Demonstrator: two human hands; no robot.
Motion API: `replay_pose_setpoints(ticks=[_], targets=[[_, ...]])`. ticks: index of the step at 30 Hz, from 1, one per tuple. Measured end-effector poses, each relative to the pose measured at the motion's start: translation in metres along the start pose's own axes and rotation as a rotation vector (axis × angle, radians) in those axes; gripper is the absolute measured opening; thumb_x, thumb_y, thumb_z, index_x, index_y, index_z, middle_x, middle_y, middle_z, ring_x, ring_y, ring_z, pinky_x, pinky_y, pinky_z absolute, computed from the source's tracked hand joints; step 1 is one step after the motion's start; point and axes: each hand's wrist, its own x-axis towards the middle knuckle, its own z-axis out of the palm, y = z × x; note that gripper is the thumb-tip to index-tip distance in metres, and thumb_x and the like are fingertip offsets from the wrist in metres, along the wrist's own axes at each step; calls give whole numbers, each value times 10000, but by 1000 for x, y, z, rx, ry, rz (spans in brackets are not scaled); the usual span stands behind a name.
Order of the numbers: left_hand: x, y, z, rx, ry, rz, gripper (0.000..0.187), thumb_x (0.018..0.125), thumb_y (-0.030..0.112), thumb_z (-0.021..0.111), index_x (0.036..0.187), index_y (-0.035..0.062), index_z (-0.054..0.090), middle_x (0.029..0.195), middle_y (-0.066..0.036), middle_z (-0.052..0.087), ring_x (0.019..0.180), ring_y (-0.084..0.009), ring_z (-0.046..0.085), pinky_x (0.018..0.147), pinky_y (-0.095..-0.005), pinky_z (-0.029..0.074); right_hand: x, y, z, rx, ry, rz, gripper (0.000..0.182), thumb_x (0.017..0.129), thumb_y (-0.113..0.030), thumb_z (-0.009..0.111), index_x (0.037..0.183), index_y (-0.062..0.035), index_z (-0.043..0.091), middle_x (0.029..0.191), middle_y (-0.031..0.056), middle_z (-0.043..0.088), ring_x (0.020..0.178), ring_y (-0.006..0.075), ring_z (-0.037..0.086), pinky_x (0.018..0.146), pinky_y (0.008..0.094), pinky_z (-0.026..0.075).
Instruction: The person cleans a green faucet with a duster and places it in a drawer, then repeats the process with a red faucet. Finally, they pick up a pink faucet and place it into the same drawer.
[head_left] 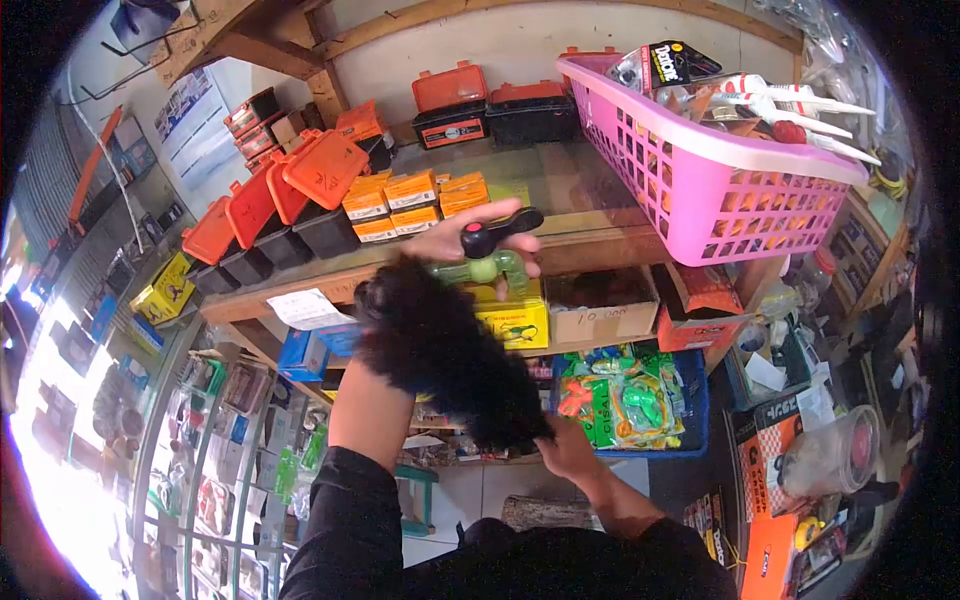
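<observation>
My left hand (452, 240), reaching up at the shelf edge, is closed around a plastic tap (487, 266) with a see-through green body and a black lever bearing a red dot. In my right hand (570, 452), lower and nearer my body, is one end of a fluffy black duster (450, 350). The duster slants up across my left wrist and hides it, along with part of that hand. Its fibres are blurred. Just behind the tap is a yellow box (518, 322) on the lower shelf.
A pink basket (690, 200) of tubes stands on the upper shelf at right. Small orange boxes (412, 190) and black bins with open orange lids (325, 170) line the left. Below are a cardboard box (600, 312) and a blue basket (690, 435) of packets. Glass shelving (240, 460) stands at left.
</observation>
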Motion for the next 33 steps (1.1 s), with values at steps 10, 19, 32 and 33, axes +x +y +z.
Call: replay_pose_setpoints(ticks=[10, 19, 32, 33], targets=[[-4, -12, 19, 72, 278, 64, 686, 754, 410, 529, 1304, 92, 271, 1187, -194, 440, 1027, -365, 470, 853, -440, 404, -4, 11, 9, 102, 48, 21, 245, 764, -146, 541, 959, 1, 541, 767, 206, 582, 721, 369, 566, 634, 391, 446], [-6, 5, 21, -75, 121, -26, 580, 800, 255, 472, 1306, 75, 254, 1209, -158, 441, 1085, -344, 449, 855, -451, 408, 4, -1, 5, 246, 25, -6, 256, 768, -169, 520, 956, 4, 541, 724, 107, 602, 689, 211, 564, 668, 319, 431], [-15, -5, 1, 76, 283, 104, 625, 766, 289, 537, 1277, 27, 292, 1182, -186, 448, 1062, -356, 458, 923, -386, 371, -1, 9, 15, 490, -8, 324, 186, 761, -156, 524, 873, -9, 541, 619, 51, 525, 562, 147, 469, 560, 310, 404], [-17, -7, 3, -81, 286, 148, 616, 763, 265, 539, 1275, 25, 295, 1179, -187, 451, 1060, -356, 460, 913, -380, 381, -1, 1, 13, 460, -7, 346, 175, 758, -153, 524, 857, -10, 539, 603, 41, 516, 546, 142, 464, 540, 309, 397]])
